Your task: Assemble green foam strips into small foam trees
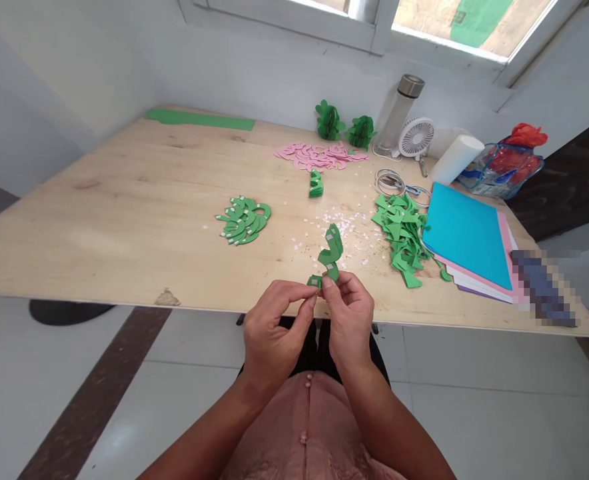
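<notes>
Just over the table's front edge, my right hand [350, 313] grips a curved, layered green paper cutout [331, 252] that stands up from its fingers. Pale square patches dot the cutout. My left hand [277, 327] pinches thumb to forefinger at its lower left end; whether a small bit is between the tips is hidden. Farther left lies a pile of similar green curved cutouts [244, 221] with pale squares. Beyond my hands, a folded green paper stack [316, 184] stands near small white paper scraps [347, 227].
On the right are green offcuts [402, 237], scissors [415, 191], tape rolls [389, 181] and coloured sheets [468, 233]. At the back stand pink cutouts [319, 156], green paper shapes [329, 121], a bottle [401, 113], a fan [416, 138], a white roll [458, 158] and a clear bag [504, 167].
</notes>
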`<action>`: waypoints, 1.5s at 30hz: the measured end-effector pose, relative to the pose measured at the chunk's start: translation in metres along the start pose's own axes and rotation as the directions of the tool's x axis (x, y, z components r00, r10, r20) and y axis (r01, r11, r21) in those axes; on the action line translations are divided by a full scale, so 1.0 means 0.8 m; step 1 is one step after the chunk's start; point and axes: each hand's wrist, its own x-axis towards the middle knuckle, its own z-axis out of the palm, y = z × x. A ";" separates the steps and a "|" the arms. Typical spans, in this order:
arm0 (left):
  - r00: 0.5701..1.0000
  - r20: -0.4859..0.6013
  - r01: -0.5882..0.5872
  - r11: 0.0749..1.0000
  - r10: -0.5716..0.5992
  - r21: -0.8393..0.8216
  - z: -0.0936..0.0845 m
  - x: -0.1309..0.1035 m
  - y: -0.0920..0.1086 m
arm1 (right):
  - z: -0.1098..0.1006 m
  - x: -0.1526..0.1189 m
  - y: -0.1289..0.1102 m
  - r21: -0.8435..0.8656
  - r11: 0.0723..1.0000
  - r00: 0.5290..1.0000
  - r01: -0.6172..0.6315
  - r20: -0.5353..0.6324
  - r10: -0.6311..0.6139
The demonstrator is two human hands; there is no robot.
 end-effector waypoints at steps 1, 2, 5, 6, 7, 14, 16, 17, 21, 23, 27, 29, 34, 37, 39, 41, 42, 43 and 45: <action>1.000 -0.001 -0.006 1.000 0.006 -0.003 0.001 0.000 0.000 | 0.001 0.000 0.000 0.027 1.000 1.000 -0.017 0.007 0.016; 1.000 -0.003 -0.011 1.000 0.011 -0.004 0.001 0.001 0.001 | 0.002 0.000 -0.001 0.049 0.998 0.999 -0.029 0.015 0.029; 0.999 0.002 -0.044 0.999 0.044 0.007 -0.001 0.005 0.001 | 0.003 -0.001 -0.001 0.085 0.996 0.999 -0.040 0.034 0.037; 0.998 0.010 -0.058 0.998 0.058 0.015 -0.002 0.008 0.001 | 0.003 -0.001 -0.001 0.088 0.995 0.998 -0.038 0.043 0.034; 0.997 0.023 -0.069 0.997 0.068 0.025 -0.004 0.010 0.002 | 0.002 -0.001 -0.002 0.088 0.995 0.998 -0.037 0.055 0.032; 0.985 0.108 0.144 0.983 -0.132 -0.113 -0.015 0.029 -0.010 | -0.002 0.001 -0.004 0.106 0.990 0.984 -0.090 0.166 0.071; 0.950 0.218 0.277 0.927 -0.225 -0.251 -0.018 0.036 -0.016 | -0.004 0.003 -0.005 0.099 0.988 0.976 -0.116 0.198 0.095; 0.917 0.294 0.358 0.882 -0.270 -0.308 -0.019 0.039 -0.018 | -0.005 0.003 -0.006 0.098 0.986 0.969 -0.134 0.220 0.110; 0.759 0.550 0.614 0.666 -0.348 -0.424 -0.025 0.051 -0.021 | -0.009 0.005 -0.010 0.097 0.973 0.941 -0.209 0.291 0.173; 0.719 0.599 0.666 0.595 -0.352 -0.450 -0.026 0.056 -0.021 | -0.010 0.005 -0.011 0.088 0.970 0.935 -0.228 0.299 0.193; 0.694 0.637 0.697 0.532 -0.335 -0.480 -0.026 0.059 -0.021 | -0.012 0.006 -0.013 0.077 0.966 0.928 -0.246 0.306 0.211; 0.703 0.631 0.691 0.524 -0.327 -0.499 -0.026 0.058 -0.021 | -0.013 0.006 -0.012 0.071 0.965 0.925 -0.254 0.310 0.220; 0.718 0.616 0.681 0.509 -0.324 -0.526 -0.025 0.053 -0.018 | -0.014 0.007 -0.013 0.066 0.958 0.903 -0.280 0.357 0.240; 0.729 0.588 0.676 0.505 -0.351 -0.536 -0.024 0.050 -0.017 | -0.014 0.008 -0.012 0.073 0.952 0.890 -0.299 0.381 0.250; 0.737 0.569 0.671 0.497 -0.365 -0.550 -0.024 0.047 -0.017 | -0.014 0.008 -0.011 0.085 0.947 0.884 -0.311 0.391 0.255; 0.743 0.563 0.666 0.487 -0.362 -0.565 -0.024 0.045 -0.017 | -0.014 0.007 -0.009 0.096 0.943 0.882 -0.318 0.394 0.257; 0.745 0.563 0.664 0.483 -0.359 -0.570 -0.024 0.044 -0.017 | -0.014 0.007 -0.008 0.097 0.943 0.882 -0.320 0.395 0.258; 0.745 0.562 0.663 0.481 -0.358 -0.573 -0.024 0.044 -0.016 | -0.014 0.006 -0.008 0.095 0.942 0.880 -0.321 0.399 0.259; 0.743 0.559 0.667 0.480 -0.368 -0.571 -0.026 0.043 -0.015 | -0.014 0.005 -0.009 0.086 0.944 0.876 -0.320 0.406 0.260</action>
